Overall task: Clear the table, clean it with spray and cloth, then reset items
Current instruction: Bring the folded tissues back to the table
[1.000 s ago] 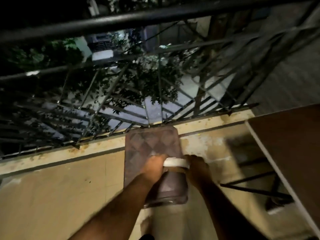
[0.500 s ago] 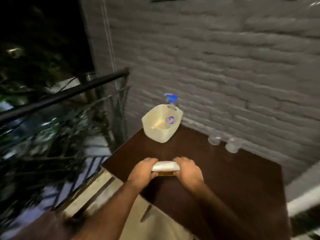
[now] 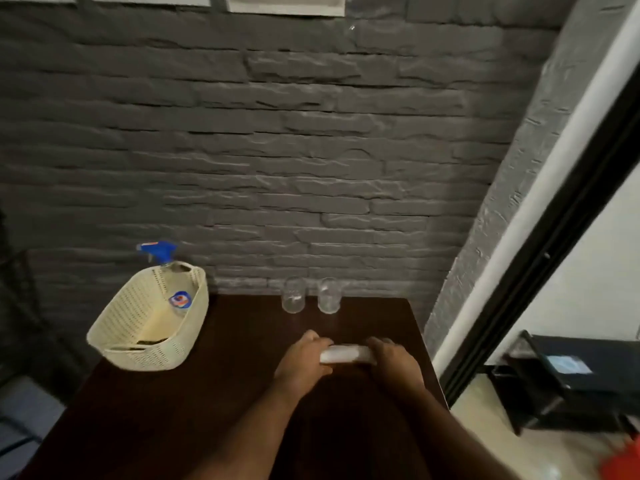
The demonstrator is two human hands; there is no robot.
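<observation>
My left hand [image 3: 304, 359] and my right hand [image 3: 392, 358] grip the two sides of a container with a white lid [image 3: 346, 354], low over the dark brown table [image 3: 207, 410] near its right side. The container's body is dark and mostly hidden below my hands. A cream perforated basket [image 3: 138, 329] stands at the table's back left corner, and a spray bottle with a blue trigger [image 3: 160, 251] leans inside it. Two clear glasses [image 3: 293, 295] [image 3: 329, 295] stand side by side at the back edge, just beyond my hands.
A grey brick wall [image 3: 311, 168] runs behind the table. A white and black door frame [image 3: 540, 265] rises at the right. Beyond it a black shelf unit [image 3: 568, 379] stands on the floor, with something red [image 3: 623, 459] at the bottom right.
The view has swung from the balcony railing to the table. Both hands have carried the white-lidded container from the railing to above the tabletop, further right than half a second ago.
</observation>
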